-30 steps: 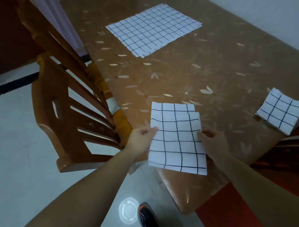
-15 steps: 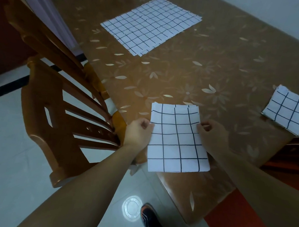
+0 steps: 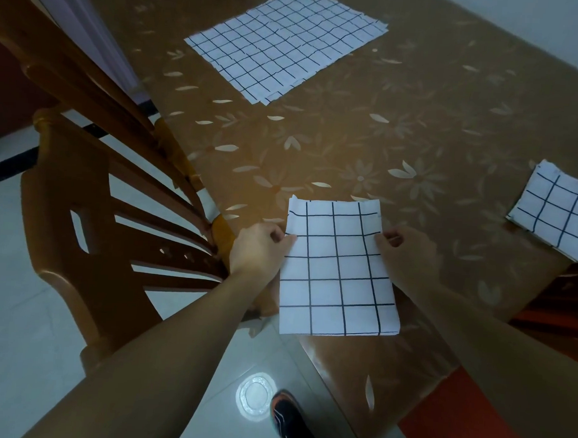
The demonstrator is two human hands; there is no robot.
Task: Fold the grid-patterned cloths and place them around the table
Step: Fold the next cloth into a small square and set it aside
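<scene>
A white cloth with a black grid (image 3: 338, 270), folded into a tall rectangle, lies at the near corner of the brown flowered table (image 3: 400, 141); its lower end hangs past the table edge. My left hand (image 3: 258, 247) pinches its left edge and my right hand (image 3: 405, 253) pinches its right edge, both about a third of the way down. A small folded grid cloth (image 3: 556, 210) rests at the right edge of the table. A stack of unfolded grid cloths (image 3: 285, 43) lies flat at the far side.
A wooden chair (image 3: 92, 217) stands tight against the table's left side, its slatted back close to my left hand. Another chair (image 3: 548, 316) shows at the right, under the small folded cloth. Pale tiled floor and my shoe (image 3: 287, 417) lie below.
The uneven top layers of the held cloth have been drawn level into one neat rectangle. Both hands slid slightly up its side edges. The view shifted a little towards the table.
</scene>
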